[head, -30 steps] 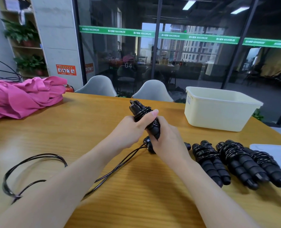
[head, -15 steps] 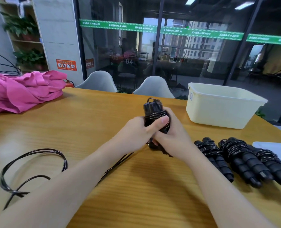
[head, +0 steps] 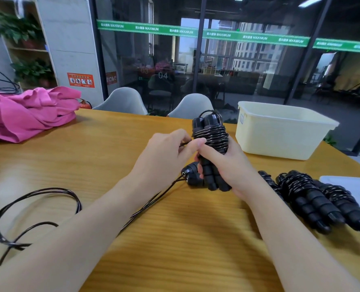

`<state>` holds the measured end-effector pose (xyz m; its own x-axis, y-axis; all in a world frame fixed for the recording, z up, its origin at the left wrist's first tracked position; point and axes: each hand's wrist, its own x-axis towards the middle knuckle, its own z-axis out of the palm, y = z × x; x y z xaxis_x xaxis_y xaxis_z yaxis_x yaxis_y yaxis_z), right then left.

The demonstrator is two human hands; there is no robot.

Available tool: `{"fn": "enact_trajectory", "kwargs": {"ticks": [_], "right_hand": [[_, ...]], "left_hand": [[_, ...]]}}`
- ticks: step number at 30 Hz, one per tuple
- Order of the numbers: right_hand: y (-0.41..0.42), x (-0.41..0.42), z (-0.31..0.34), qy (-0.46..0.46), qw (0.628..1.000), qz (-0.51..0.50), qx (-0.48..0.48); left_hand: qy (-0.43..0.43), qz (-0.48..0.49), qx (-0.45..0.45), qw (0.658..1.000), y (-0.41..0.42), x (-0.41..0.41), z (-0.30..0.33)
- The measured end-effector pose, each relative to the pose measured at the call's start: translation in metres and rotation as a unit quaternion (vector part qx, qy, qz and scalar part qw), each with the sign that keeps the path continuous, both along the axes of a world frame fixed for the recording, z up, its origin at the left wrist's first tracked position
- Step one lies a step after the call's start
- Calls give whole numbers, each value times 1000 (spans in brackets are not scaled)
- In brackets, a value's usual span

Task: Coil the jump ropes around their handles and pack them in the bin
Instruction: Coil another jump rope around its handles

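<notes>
Right hand (head: 227,163) grips a pair of black jump rope handles (head: 211,148), held roughly upright above the wooden surface (head: 111,148), fingers and thumb curled round the lower, ribbed part. The upper part of the handles carries several tight turns of black rope (head: 213,137). Left hand (head: 166,157) is just left of the coil, thumb and fingers pinching the rope strand where it meets the turns. Another pair of handle ends (head: 190,174) lies below the hands, touching the surface; its rope (head: 151,204) runs down-left under the left forearm. Whether this joins the loose loops (head: 35,207) lying at the left on the surface cannot be told. To the right, near the right forearm, three coiled jump rope bundles (head: 309,199) lie side by side on the surface, partly hidden by the arm. Cream plastic bin (head: 280,135) stands at the far right of the surface, well apart from the bundles; its inside is not visible. A flat white object (head: 351,186) lies at the right edge. Pink cloth (head: 27,114) is heaped at far left. Two grey chairs (head: 122,101) stand behind the surface.
</notes>
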<state>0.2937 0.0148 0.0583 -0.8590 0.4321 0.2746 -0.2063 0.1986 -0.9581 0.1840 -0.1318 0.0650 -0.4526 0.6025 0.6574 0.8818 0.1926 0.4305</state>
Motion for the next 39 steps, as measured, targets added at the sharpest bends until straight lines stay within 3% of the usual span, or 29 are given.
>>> {"fn": "enact_trajectory", "kwargs": {"ticks": [3,7,22,29,39], "right_hand": [[4,3,2,-6,1000,1,-4],[6,5,3,-22,999,22,9],[0,12,10,-29,997,53,39],[-3,14,11,-45,995,86,35],[-8,15,10,-61,992,108,12]], "left_hand": [[21,-63,55,996,-2,-2,0],[-54,-115,99,987,-5,-5,2],[-105,-185,76,974,-6,3,8],[-236,-220,27,946,-15,-9,26],[-137,-167,-41,976,-16,-8,24]]}}
